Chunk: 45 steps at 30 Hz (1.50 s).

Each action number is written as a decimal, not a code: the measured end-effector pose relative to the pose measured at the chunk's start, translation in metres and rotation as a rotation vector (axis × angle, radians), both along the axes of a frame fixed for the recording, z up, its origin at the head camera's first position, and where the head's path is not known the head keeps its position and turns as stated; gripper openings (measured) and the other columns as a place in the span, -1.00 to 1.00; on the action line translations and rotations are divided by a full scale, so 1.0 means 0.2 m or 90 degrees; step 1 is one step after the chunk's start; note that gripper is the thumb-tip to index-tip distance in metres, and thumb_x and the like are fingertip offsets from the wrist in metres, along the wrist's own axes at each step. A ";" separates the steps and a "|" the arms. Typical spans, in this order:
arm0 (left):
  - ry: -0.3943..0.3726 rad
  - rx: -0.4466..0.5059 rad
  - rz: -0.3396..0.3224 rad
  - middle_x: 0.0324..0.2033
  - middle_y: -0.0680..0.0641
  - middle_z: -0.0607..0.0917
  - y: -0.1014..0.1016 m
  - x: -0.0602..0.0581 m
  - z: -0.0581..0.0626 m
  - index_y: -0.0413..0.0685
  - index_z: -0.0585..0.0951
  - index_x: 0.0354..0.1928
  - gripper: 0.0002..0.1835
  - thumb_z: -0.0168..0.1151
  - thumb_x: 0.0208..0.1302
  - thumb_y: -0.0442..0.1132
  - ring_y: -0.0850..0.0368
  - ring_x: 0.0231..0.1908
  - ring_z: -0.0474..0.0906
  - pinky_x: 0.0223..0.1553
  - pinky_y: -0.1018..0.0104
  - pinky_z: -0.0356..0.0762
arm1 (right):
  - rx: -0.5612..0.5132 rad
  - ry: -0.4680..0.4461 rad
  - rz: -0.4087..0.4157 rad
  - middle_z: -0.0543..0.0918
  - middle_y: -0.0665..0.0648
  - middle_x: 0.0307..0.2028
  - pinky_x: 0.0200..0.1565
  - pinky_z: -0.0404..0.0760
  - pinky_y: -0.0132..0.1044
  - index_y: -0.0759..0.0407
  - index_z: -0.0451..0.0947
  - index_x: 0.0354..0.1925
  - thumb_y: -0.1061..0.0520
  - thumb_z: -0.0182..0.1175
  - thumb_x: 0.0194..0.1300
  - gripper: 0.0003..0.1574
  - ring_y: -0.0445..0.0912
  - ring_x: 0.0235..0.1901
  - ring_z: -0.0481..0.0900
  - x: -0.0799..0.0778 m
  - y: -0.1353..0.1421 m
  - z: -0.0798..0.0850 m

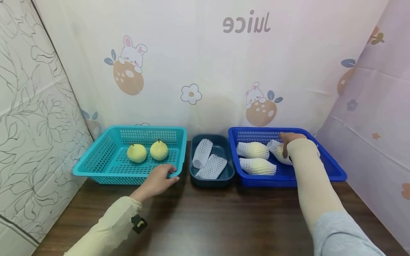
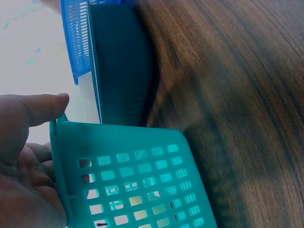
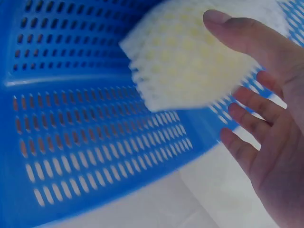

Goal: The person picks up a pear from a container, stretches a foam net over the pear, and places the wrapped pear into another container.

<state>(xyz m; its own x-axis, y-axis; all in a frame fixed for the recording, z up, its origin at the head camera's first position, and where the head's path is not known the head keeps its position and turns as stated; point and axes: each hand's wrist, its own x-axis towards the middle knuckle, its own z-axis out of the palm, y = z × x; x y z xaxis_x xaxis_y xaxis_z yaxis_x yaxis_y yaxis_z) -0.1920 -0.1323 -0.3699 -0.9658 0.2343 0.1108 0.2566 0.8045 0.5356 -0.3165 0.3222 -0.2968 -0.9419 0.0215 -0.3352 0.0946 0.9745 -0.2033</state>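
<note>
My left hand holds the front right corner of a teal basket, fingers curled over the rim and thumb at the corner. Two bare yellow-green pears sit inside. Over a blue basket, my right hand is spread, thumb and fingers apart, beside a pear in a white foam net. In the right wrist view the thumb overlaps that pear's net. Two more netted pears lie at the blue basket's left side.
Between the baskets stands a dark teal bin with two foam net sleeves. All three containers stand on a brown wooden table, close to a printed curtain behind. A patterned panel borders the left side.
</note>
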 end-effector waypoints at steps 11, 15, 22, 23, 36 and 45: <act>-0.002 0.009 -0.016 -0.21 -0.13 0.63 0.00 0.00 0.00 -0.22 0.59 -0.12 -0.74 0.30 0.22 -0.21 -0.04 -0.12 0.52 -0.08 0.04 0.49 | 0.029 0.082 0.210 0.38 0.52 0.14 0.07 0.30 0.29 0.43 0.21 0.26 0.14 0.30 0.15 -0.19 0.37 0.11 0.35 -0.17 0.03 0.08; 0.001 0.004 -0.017 -0.20 -0.15 0.63 -0.01 0.00 0.02 -0.24 0.59 -0.10 -0.73 0.29 0.23 -0.22 -0.05 -0.12 0.53 -0.08 0.03 0.49 | -0.004 0.144 0.267 0.37 0.48 0.17 0.10 0.30 0.27 0.37 0.16 0.32 0.17 0.21 0.25 -0.23 0.35 0.14 0.34 -0.10 -0.05 0.13; -0.013 0.001 -0.016 -0.17 -0.18 0.63 -0.02 -0.02 0.03 -0.24 0.58 -0.08 -0.71 0.28 0.25 -0.20 -0.06 -0.10 0.52 -0.08 0.02 0.49 | -0.049 0.263 0.331 0.45 0.41 0.14 0.12 0.32 0.22 0.31 0.25 0.28 0.16 0.18 0.31 -0.36 0.29 0.15 0.38 0.05 -0.16 0.18; -0.013 0.000 -0.018 -0.16 -0.19 0.63 -0.02 -0.02 0.03 -0.24 0.58 -0.08 -0.71 0.27 0.25 -0.19 -0.06 -0.10 0.52 -0.08 0.02 0.49 | -0.055 0.273 0.335 0.46 0.40 0.13 0.12 0.33 0.21 0.33 0.27 0.26 0.16 0.17 0.31 -0.38 0.28 0.14 0.39 0.07 -0.18 0.18; -0.021 0.005 -0.026 -0.16 -0.19 0.63 -0.01 0.00 0.02 -0.24 0.58 -0.08 -0.70 0.27 0.25 -0.19 -0.08 -0.09 0.52 -0.07 0.00 0.48 | -0.137 0.308 0.369 0.58 0.27 0.00 0.04 0.46 0.08 0.30 0.48 0.09 0.02 0.19 0.33 -0.51 0.13 0.01 0.52 0.38 -0.35 -0.04; -0.018 0.001 -0.024 -0.14 -0.17 0.62 -0.01 0.00 0.03 -0.24 0.57 -0.06 -0.69 0.26 0.26 -0.18 -0.07 -0.07 0.51 -0.06 0.00 0.47 | -0.125 0.287 0.352 0.60 0.16 -0.01 0.01 0.50 0.01 0.21 0.51 0.09 -0.18 0.21 0.27 -0.39 0.02 0.00 0.54 0.49 -0.42 -0.22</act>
<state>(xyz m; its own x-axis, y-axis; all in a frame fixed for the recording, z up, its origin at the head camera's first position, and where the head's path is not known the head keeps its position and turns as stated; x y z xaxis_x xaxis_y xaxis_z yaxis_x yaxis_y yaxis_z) -0.1923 -0.1342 -0.3648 -0.9593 0.2698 0.0834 0.2706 0.7938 0.5447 -0.2178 0.2388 -0.3403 -0.8447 -0.5170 0.1385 -0.5340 0.7972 -0.2815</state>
